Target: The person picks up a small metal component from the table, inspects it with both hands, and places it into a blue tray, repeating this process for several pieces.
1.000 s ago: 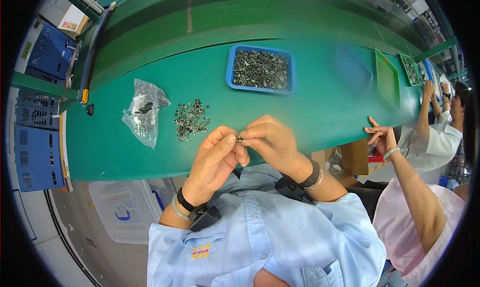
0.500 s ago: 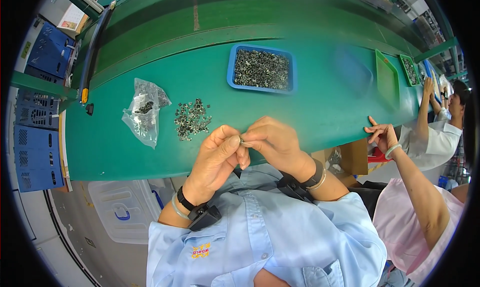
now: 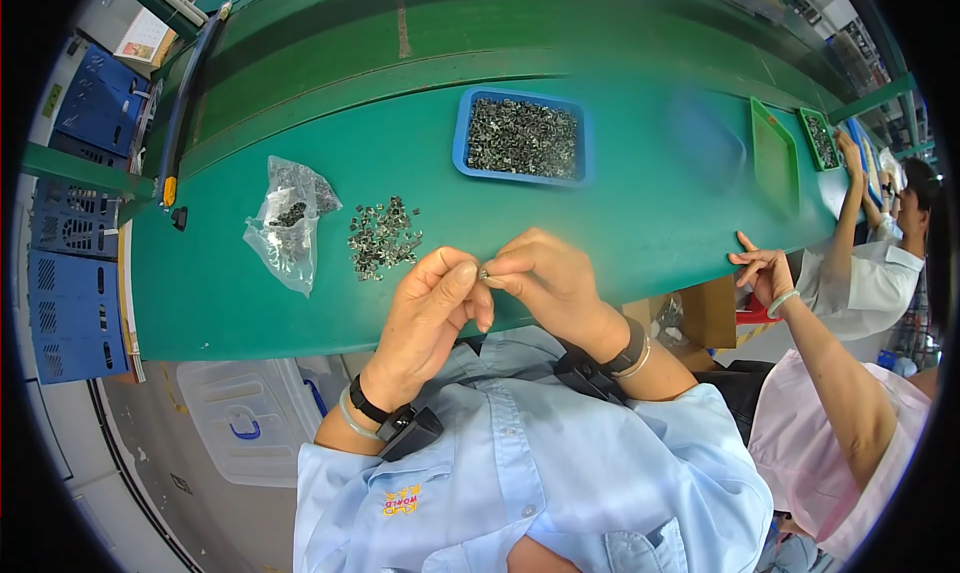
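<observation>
A small metal piece [image 3: 483, 274] sits between my fingertips, just above the near edge of the green table; its exact shape is too small to make out. My left hand [image 3: 425, 313] pinches it from one side with thumb and forefinger. From the other side my right hand [image 3: 555, 283] grips it, also with thumb and finger. Left of my hands lies a loose pile of small black-and-silver metal parts [image 3: 384, 239]. Beyond my hands stands a blue tray [image 3: 460, 145] filled with similar parts.
A clear plastic bag [image 3: 292, 241] with some parts lies left of the pile. A green conveyor belt [image 3: 480, 23] runs along the back. Green trays [image 3: 775, 163] stand at the right, near co-workers; one co-worker's hand [image 3: 765, 270] rests close by. Under the table is a clear plastic box [image 3: 245, 423].
My fingers have shifted slightly around the metal piece, which stays in about the same place. A mark on the conveyor belt has moved right. A distant co-worker's hand at the right has moved a little.
</observation>
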`<action>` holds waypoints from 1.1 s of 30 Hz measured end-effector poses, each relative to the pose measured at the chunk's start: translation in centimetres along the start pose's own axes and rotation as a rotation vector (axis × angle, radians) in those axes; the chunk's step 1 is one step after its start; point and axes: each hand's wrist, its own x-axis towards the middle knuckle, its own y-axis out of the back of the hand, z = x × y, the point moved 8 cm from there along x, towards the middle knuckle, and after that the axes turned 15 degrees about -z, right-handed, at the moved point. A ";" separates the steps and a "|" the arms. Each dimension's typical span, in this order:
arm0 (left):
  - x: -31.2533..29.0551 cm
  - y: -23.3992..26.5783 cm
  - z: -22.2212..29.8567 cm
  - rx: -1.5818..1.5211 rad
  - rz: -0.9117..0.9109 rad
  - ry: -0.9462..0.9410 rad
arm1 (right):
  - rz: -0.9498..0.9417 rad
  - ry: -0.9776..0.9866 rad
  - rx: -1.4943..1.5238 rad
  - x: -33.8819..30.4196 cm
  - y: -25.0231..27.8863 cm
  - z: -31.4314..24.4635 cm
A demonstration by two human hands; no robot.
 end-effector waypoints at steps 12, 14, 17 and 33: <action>0.0 0.2 -0.4 0.073 -0.015 -0.033 | 0.022 -0.023 0.027 -0.4 -0.1 0.3; -0.1 0.2 -0.3 0.079 0.000 -0.035 | 0.021 0.016 -0.046 -0.4 -0.2 0.1; -0.1 0.3 -0.1 0.091 0.030 -0.043 | 0.018 0.095 -0.192 -0.4 -0.2 -0.6; -0.1 0.9 -1.0 -0.039 0.044 0.051 | -0.033 0.127 -0.339 -0.1 -0.6 -1.1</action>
